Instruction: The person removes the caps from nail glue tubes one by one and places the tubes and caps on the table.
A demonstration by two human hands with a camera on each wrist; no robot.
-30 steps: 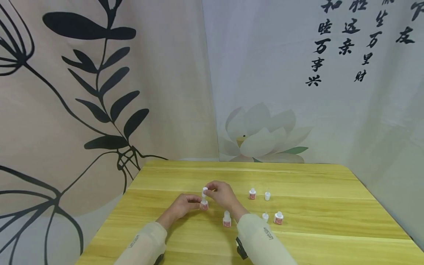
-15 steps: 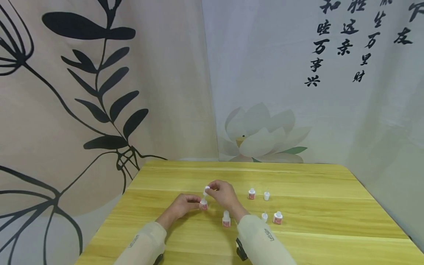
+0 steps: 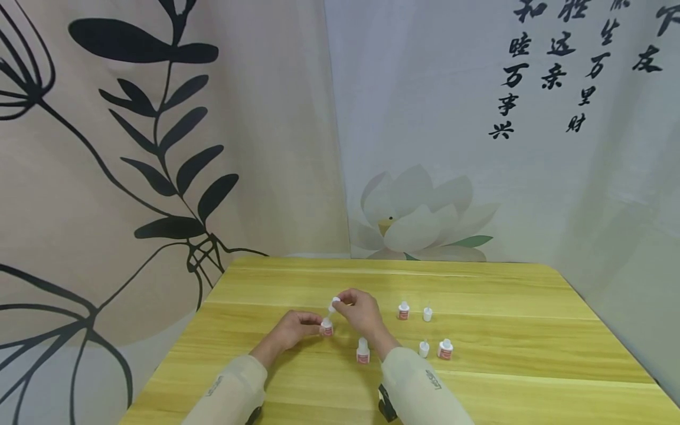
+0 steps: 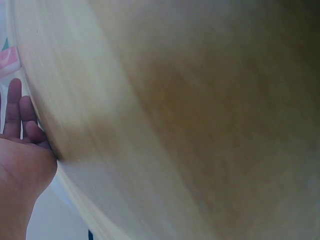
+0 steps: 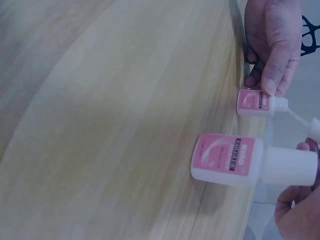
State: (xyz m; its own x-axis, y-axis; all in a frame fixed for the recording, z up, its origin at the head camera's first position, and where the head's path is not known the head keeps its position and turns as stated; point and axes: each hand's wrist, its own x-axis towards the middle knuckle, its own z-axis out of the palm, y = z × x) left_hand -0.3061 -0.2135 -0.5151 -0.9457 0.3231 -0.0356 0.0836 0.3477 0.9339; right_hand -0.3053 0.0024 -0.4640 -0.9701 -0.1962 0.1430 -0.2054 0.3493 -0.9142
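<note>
My left hand (image 3: 294, 329) holds a small white bottle (image 3: 327, 328) with a pink-red label between thumb and fingers, on the left side of the table. Above it, my right hand (image 3: 362, 313) pinches a white brush cap (image 3: 334, 304). In the right wrist view the cap's thin brush stem slants from the cap to the mouth of the held bottle (image 5: 254, 102). Only part of my left hand (image 4: 22, 160) shows at the edge of the left wrist view, with the pink label beyond its fingers. A capped bottle (image 3: 363, 352) stands upright below my right wrist.
To the right stand two uncapped bottles, one farther back (image 3: 404, 311) and one nearer (image 3: 445, 349). Beside each is a white brush cap, the far cap (image 3: 427, 314) and the near cap (image 3: 424, 349), stem pointing up. A printed curtain (image 3: 287, 147) hangs behind the wooden table (image 3: 510, 389).
My right hand has drawn the brush cap up and slightly right from the bottle's mouth, tilting it, so the stem now shows. My left hand and the bottle have stayed in place.
</note>
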